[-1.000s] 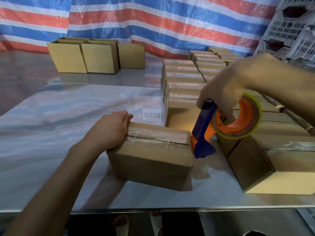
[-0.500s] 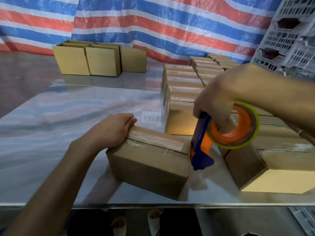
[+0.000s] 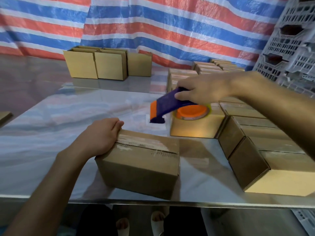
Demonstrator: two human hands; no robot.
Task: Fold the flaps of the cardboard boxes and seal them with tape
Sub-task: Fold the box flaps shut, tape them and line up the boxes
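Note:
A closed cardboard box (image 3: 141, 167) with clear tape along its top seam sits near the table's front edge. My left hand (image 3: 100, 135) grips its left top edge, fingers curled over the corner. My right hand (image 3: 202, 90) holds the blue and orange tape dispenser (image 3: 172, 108) by its blue handle. The dispenser lies flat, its orange tape roll (image 3: 192, 112) resting on top of a sealed box (image 3: 196, 126) behind and to the right of the taped box.
Rows of sealed boxes (image 3: 265, 133) fill the right side of the shiny table (image 3: 68, 116). Three open boxes (image 3: 109, 65) stand at the back left. Grey plastic crates (image 3: 293, 48) rise at the right; a striped tarp hangs behind. Feet show below the front edge.
My right hand lifted the tape dispenser away from the box's right end and moved it back, laying it flat on a sealed box. My left hand stayed on the box.

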